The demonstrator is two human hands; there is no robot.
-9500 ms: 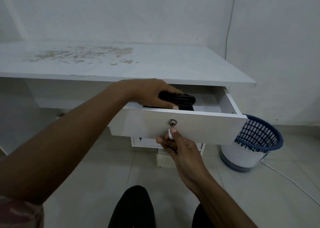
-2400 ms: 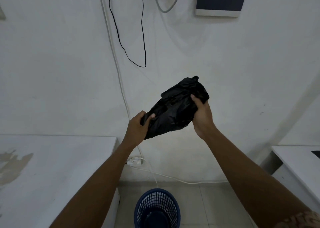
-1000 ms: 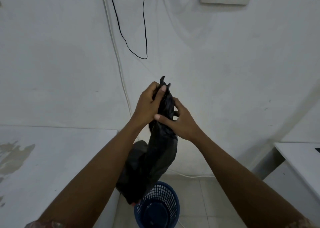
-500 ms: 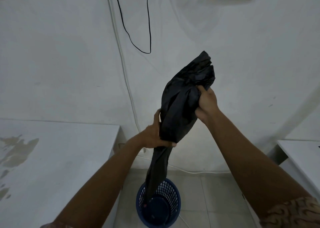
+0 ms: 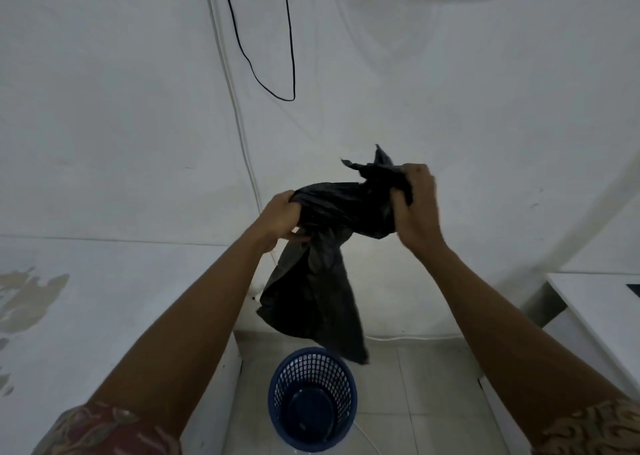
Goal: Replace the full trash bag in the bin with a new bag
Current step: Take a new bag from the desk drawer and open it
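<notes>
A crumpled black trash bag [image 5: 322, 281] hangs in the air in front of me, at about chest height. My left hand [image 5: 280, 217] grips its left part, and my right hand [image 5: 415, 205] grips the bunched top end on the right. The stretch of bag between my hands runs roughly level, and the loose lower part dangles down. Directly below, on the tiled floor, stands a blue mesh bin [image 5: 313, 399] with no bag in it. The bag's lowest tip hangs just above the bin's rim.
A white desk top [image 5: 86, 316] with brown stains lies at the left, beside the bin. Another white desk [image 5: 602, 316] stands at the right. Cables [image 5: 291, 56] hang on the white wall behind, and a white cord runs along the floor.
My hands have spread apart, left hand up and right hand down, pulling the bag's top sideways. The bag's hanging end has lifted out of the bin and widened.
</notes>
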